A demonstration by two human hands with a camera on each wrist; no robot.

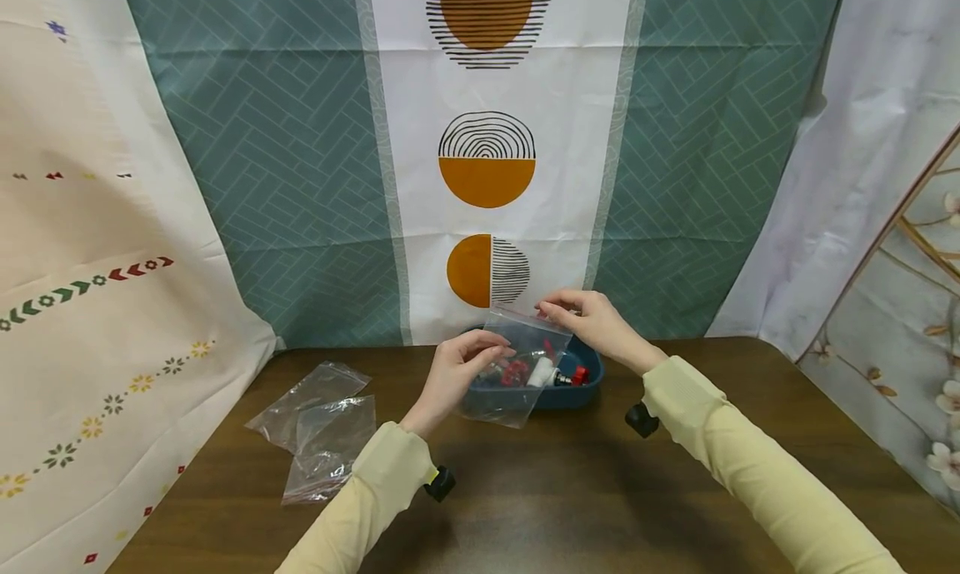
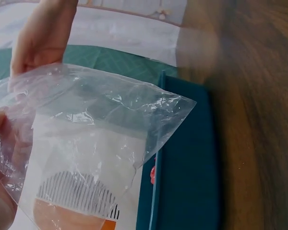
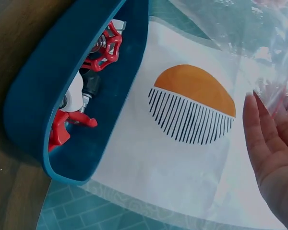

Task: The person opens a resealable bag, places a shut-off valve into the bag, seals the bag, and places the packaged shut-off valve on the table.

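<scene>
A clear zip bag [image 1: 504,409] hangs between my two hands, over the near side of a dark blue bin [image 1: 566,396]. My left hand [image 1: 467,362] pinches the bag's left side, and my right hand [image 1: 592,321] pinches its upper right corner by the zip edge. No contents can be made out in the bag in the left wrist view. Inside the bin lie a red handwheel [image 3: 109,50], a white fitting [image 3: 75,94] and a red-handled valve [image 3: 62,128]. Through the film, the head view shows these parts hazily.
Two more clear zip bags, an upper one [image 1: 318,395] and a lower one [image 1: 335,441], overlap on the left of the brown wooden table [image 1: 562,507]. A patterned curtain [image 1: 495,224] hangs right behind the bin.
</scene>
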